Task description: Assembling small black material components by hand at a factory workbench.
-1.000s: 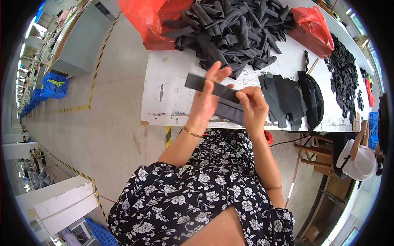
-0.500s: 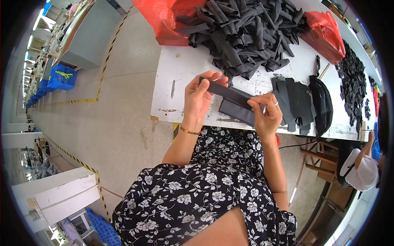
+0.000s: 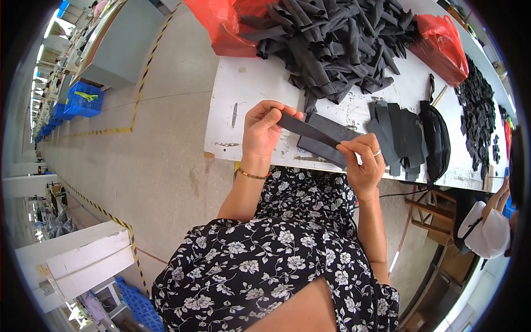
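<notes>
A dark grey fabric strip (image 3: 303,128) stretches between my two hands above the table's near edge. My left hand (image 3: 263,128) pinches its left end between thumb and fingers. At the other end, my right hand (image 3: 365,161) grips it with thumb and forefinger; a ring is on one finger. Beneath the strip, a flat dark fabric piece (image 3: 325,150) lies on the white table (image 3: 229,105). Right of my right hand are several flat dark strips (image 3: 399,135), laid overlapping. Beyond my hands rises a big heap of dark fabric pieces (image 3: 332,50).
Red plastic bags stand left (image 3: 229,30) and right (image 3: 442,47) of the heap. A black rounded item (image 3: 436,138) lies beside the flat strips. Farther right is another dark pile (image 3: 477,105). Another person (image 3: 487,229) sits at right, near a wooden stool (image 3: 434,210).
My right hand has shifted slightly right and down, and my left hand slightly left. The strip between them is drawn out longer, and more of the piece beneath shows.
</notes>
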`<action>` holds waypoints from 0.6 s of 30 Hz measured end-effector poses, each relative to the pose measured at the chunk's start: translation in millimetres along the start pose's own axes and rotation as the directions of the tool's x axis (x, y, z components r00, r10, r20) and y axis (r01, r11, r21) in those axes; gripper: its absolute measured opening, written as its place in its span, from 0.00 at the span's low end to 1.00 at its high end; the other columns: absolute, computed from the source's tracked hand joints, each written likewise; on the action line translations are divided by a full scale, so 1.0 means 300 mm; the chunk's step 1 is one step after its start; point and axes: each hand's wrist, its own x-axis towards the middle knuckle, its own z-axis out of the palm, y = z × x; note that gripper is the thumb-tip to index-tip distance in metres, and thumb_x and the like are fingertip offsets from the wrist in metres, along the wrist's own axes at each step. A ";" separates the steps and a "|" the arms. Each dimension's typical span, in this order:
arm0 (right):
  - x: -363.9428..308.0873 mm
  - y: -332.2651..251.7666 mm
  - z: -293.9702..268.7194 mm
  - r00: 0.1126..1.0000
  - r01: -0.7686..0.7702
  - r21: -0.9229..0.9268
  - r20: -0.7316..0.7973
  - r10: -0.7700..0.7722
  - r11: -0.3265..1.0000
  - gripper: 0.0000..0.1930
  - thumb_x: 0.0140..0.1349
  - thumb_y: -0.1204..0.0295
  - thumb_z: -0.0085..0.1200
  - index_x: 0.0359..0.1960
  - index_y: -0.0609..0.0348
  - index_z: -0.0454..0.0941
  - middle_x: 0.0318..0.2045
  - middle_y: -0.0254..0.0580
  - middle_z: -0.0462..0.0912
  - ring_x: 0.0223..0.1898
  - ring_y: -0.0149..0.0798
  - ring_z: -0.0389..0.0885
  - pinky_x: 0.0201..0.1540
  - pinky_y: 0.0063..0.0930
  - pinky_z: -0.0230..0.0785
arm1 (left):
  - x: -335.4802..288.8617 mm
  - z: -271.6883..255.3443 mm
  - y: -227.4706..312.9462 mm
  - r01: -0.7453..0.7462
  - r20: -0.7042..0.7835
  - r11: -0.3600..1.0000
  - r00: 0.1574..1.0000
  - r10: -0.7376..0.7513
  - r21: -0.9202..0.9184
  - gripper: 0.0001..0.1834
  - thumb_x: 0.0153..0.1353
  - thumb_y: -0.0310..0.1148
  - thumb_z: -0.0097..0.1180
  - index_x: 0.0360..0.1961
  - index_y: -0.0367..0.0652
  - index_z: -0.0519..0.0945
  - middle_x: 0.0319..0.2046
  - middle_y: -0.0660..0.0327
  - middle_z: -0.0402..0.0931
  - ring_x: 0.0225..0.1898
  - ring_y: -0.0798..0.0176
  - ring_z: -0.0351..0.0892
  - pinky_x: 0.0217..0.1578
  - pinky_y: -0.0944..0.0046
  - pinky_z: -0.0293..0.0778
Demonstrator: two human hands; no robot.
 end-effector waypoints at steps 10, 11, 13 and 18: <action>-0.221 0.137 -0.024 0.651 -0.752 0.082 0.248 0.718 0.654 0.06 0.62 0.75 0.57 0.32 0.66 0.76 0.22 0.34 0.76 0.26 0.24 0.70 0.31 0.21 0.65 | -0.093 -0.036 -0.196 0.376 -0.377 0.890 0.887 -0.266 0.258 0.08 0.62 0.25 0.57 0.40 0.31 0.79 0.33 0.54 0.82 0.35 0.65 0.82 0.43 0.68 0.76; -0.237 0.151 -0.030 0.616 -0.777 0.040 0.253 0.746 0.628 0.07 0.61 0.73 0.57 0.32 0.67 0.77 0.21 0.34 0.75 0.25 0.24 0.69 0.30 0.22 0.65 | -0.117 -0.054 -0.226 0.359 -0.375 0.876 0.898 -0.230 0.323 0.09 0.60 0.23 0.58 0.42 0.31 0.79 0.33 0.55 0.82 0.35 0.67 0.81 0.41 0.70 0.75; -0.246 0.158 -0.035 0.620 -0.772 0.000 0.222 0.753 0.635 0.08 0.61 0.73 0.58 0.31 0.67 0.77 0.21 0.34 0.76 0.25 0.24 0.69 0.29 0.22 0.65 | -0.134 -0.049 -0.250 0.301 -0.338 0.849 0.928 -0.155 0.435 0.15 0.58 0.20 0.60 0.47 0.31 0.78 0.33 0.58 0.82 0.33 0.70 0.80 0.38 0.73 0.75; -0.234 0.216 -0.032 0.646 -0.746 -0.117 0.112 0.755 0.655 0.09 0.60 0.72 0.59 0.32 0.68 0.78 0.20 0.39 0.78 0.23 0.28 0.71 0.28 0.25 0.65 | -0.043 -0.062 -0.253 0.135 -0.309 0.833 0.950 0.045 0.536 0.13 0.60 0.22 0.59 0.46 0.31 0.77 0.32 0.60 0.81 0.32 0.71 0.79 0.37 0.73 0.74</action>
